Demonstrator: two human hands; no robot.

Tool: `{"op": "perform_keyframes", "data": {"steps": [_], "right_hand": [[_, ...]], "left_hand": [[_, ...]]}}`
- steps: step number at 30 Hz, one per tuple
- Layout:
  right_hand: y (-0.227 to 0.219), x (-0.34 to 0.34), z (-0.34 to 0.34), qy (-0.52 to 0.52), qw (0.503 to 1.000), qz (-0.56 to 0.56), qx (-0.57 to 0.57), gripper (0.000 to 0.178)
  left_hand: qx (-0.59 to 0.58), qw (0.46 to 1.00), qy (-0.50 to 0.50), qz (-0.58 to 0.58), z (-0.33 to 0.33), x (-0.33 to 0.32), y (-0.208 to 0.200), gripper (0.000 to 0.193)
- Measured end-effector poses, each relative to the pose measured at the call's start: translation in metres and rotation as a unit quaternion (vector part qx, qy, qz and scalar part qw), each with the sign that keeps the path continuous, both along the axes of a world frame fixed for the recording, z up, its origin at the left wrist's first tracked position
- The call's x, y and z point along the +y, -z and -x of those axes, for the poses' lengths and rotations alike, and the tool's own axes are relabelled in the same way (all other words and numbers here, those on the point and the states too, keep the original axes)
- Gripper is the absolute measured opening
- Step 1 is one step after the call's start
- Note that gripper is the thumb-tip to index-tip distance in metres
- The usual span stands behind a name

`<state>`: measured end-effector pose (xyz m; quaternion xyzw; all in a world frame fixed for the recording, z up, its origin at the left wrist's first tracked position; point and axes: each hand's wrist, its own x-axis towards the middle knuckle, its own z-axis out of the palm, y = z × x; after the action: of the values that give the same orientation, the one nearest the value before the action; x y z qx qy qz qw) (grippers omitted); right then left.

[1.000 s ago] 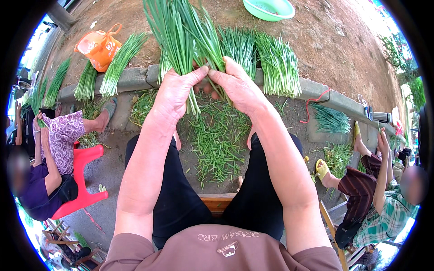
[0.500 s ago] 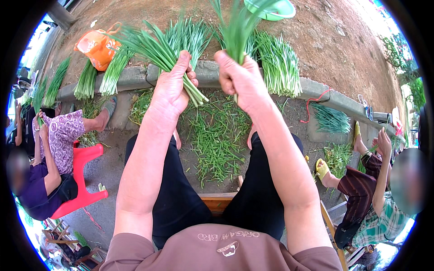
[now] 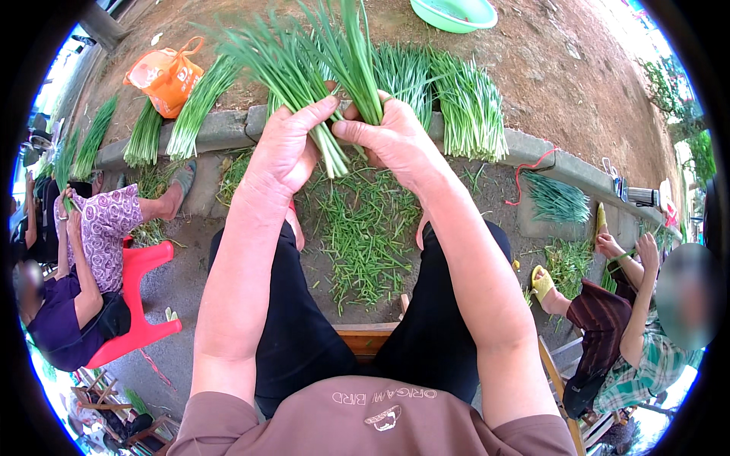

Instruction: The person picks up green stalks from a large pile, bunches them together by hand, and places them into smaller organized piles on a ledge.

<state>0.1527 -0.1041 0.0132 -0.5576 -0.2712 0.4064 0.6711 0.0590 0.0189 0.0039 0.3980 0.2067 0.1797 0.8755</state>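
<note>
My left hand [image 3: 293, 152] is closed round a bunch of chives [image 3: 277, 76], pale cut ends down and green leaves fanning up and left. Right beside it, my right hand [image 3: 395, 140] grips a smaller bunch of chives [image 3: 356, 64], its leaves pointing up. The hands almost meet, and the fingers of the right one reach toward the stems in the left; whether they touch is hard to tell. Beneath the hands, cut green scraps [image 3: 363, 243] are strewn on the ground between my feet. Behind them, piles of chives [image 3: 468, 110] lean over the stone kerb [image 3: 525, 148].
An orange bag [image 3: 169, 82] stands beyond the kerb at left, a green basin [image 3: 456, 15] at the far side. A person on a red stool [image 3: 137, 327] sits left; another in a plaid top [image 3: 635, 372] sits right. More chives [image 3: 559, 199] lie near a red string [image 3: 519, 186].
My right hand has come left and slightly down with its bunch, up against my left hand. The left bunch has tilted more upright. The person at right has lowered a hand.
</note>
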Motion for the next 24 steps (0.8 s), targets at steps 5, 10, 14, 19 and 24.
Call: {"op": "perform_keyframes", "data": {"steps": [5,10,14,19,24], "right_hand": [[-0.007,-0.004,-0.002,-0.009,1.0,0.023,0.001,0.031],[0.003,-0.006,-0.008,-0.005,0.999,0.031,0.038,0.022],[0.009,-0.004,-0.018,0.145,0.983,0.023,0.11,0.016],[0.009,-0.008,-0.022,0.145,0.984,0.009,0.103,0.009],[0.014,-0.004,-0.01,0.026,0.999,0.026,0.009,0.017]], "left_hand": [[0.044,0.997,0.026,-0.058,0.001,-0.001,-0.002,0.024],[0.054,0.996,-0.005,-0.068,0.002,-0.003,0.002,0.023],[0.068,0.996,-0.025,-0.048,0.003,0.004,0.003,0.026],[0.072,0.996,-0.031,-0.034,0.003,0.004,0.005,0.027],[0.069,0.997,-0.022,-0.038,0.001,-0.001,0.005,0.023]]}}
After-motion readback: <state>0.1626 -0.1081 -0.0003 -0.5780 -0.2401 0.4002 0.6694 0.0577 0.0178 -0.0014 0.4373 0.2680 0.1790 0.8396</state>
